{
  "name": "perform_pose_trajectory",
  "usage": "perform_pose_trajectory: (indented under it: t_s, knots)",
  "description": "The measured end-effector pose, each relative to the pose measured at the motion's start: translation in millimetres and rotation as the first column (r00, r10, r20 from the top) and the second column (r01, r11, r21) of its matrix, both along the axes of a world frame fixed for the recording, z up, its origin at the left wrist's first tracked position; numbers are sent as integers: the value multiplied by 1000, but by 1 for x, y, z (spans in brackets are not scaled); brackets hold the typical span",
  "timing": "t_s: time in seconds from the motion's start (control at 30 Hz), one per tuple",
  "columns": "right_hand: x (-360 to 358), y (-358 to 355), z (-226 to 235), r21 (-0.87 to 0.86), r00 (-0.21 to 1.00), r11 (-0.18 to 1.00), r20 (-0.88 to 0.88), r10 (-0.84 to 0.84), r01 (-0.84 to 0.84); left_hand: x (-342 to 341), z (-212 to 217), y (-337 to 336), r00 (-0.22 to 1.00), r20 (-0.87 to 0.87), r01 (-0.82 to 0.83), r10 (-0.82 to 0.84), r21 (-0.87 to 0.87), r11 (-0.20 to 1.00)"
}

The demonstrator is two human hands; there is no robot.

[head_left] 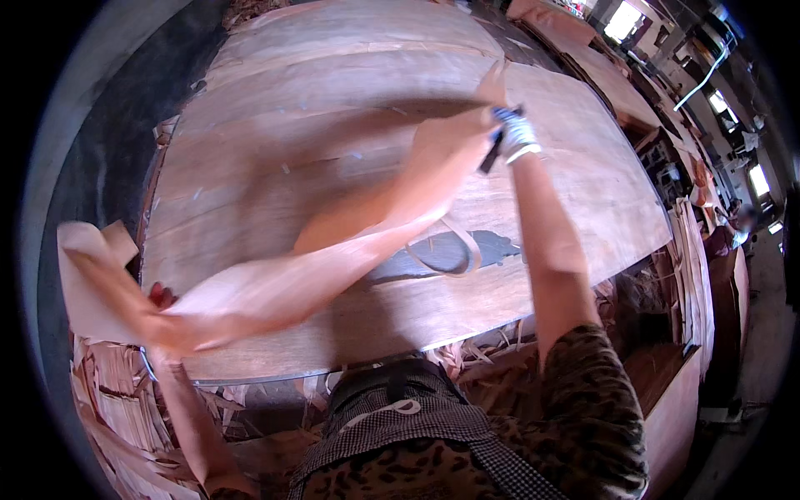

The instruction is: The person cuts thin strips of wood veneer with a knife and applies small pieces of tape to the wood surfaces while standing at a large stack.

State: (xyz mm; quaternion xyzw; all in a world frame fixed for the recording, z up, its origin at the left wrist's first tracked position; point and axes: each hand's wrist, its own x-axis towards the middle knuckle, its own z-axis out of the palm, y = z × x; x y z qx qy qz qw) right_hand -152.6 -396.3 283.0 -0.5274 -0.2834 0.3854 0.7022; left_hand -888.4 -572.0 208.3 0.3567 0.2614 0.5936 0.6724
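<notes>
A long, thin sheet of wood veneer (267, 292), blurred by motion, stretches diagonally between my two hands above a broad wood panel (600, 192). My left hand (162, 295), at the near left corner, grips the sheet's left part; most of this hand is hidden behind the folded veneer, with reddish fingertips showing. Out at the far right, my right hand (517, 135), in a white and blue glove, is closed on the sheet's other end. A dark flat tool (492, 155), its kind unclear, sticks out below that hand. A narrow curled veneer strip (473, 250) lies under the raised sheet.
A dark grey patch (496, 243) shows in the panel's surface. Veneer scraps (125, 408) are heaped below the near edge. Stacked veneer sheets (687, 275) stand along the right side. Further right, another person (723, 237) is partly visible.
</notes>
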Motion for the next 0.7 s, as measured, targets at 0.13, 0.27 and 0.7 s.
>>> perform_pose_trajectory:
  t_s: [0.13, 0.27, 0.7]
  knots:
    - [97, -52, 80, 134, 949, 990, 302, -90, 51, 32, -60, 20, 999, 19, -29, 34, -214, 976]
    - [83, -190, 91, 285, 883, 940, 370, -288, 187, 133, -13, 48, 984, 143, 117, -109, -47, 992]
    - [-132, -225, -157, -825, 698, 419, 43, 715, -378, -50, -123, -21, 863, -404, -501, 303, -610, 613]
